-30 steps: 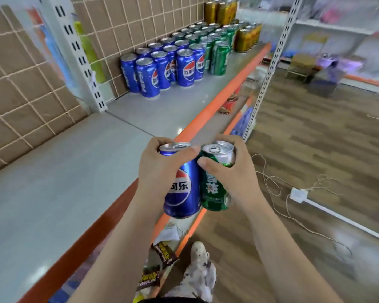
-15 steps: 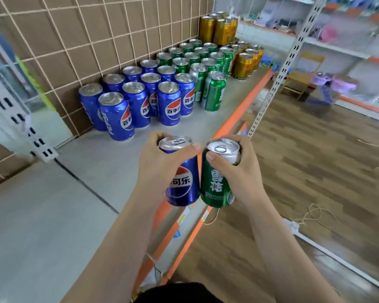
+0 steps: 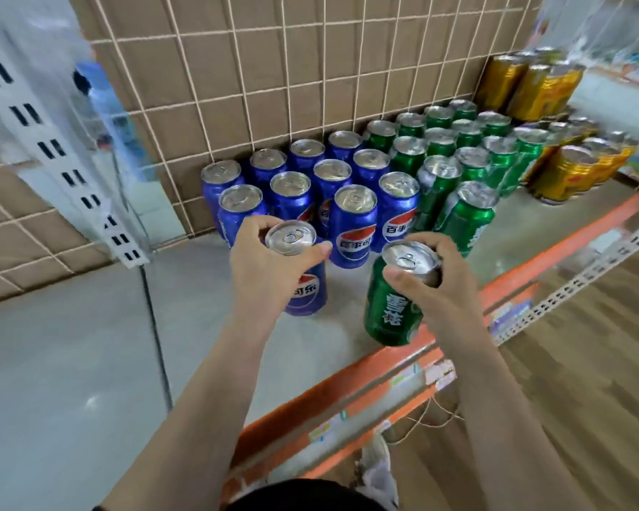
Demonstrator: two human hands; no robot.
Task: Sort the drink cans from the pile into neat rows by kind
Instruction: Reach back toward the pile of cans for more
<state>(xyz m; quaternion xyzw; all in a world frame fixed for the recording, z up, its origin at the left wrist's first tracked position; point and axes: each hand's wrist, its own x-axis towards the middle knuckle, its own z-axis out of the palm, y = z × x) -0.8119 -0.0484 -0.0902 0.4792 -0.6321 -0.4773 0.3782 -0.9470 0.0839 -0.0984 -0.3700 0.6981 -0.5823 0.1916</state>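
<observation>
Head view, looking down at a shop shelf. My left hand (image 3: 270,267) grips a blue Pepsi can (image 3: 307,293) around its upper part, thumb on the near side of the rim and fingers curled over the far side. My right hand (image 3: 445,289) grips a green can (image 3: 386,315) in the same manner, near its silver top. The hands are apart, each clamped on its own can, and the two cans do not touch.

The blue Pepsi can stands upright over the grey shelf surface (image 3: 71,344), just in front of the rows of blue Pepsi cans (image 3: 353,226). Whether its base touches the shelf cannot be told. The green can tilts slightly and sits over the orange front edge (image 3: 347,378) of the shelf, near the front of the rows of green cans (image 3: 465,219).

The sorted cans stand upright against the wire grid back panel (image 3: 273,68): blue on the left, green directly beside them on the right, and gold cans (image 3: 565,171) further right, blurred. Two taller gold cans (image 3: 524,86) stand at the far end.

A white slotted upright (image 3: 52,149) runs down the left side. Price labels (image 3: 403,379) sit on a lower orange rail. A wooden floor (image 3: 587,381) lies to the right.
</observation>
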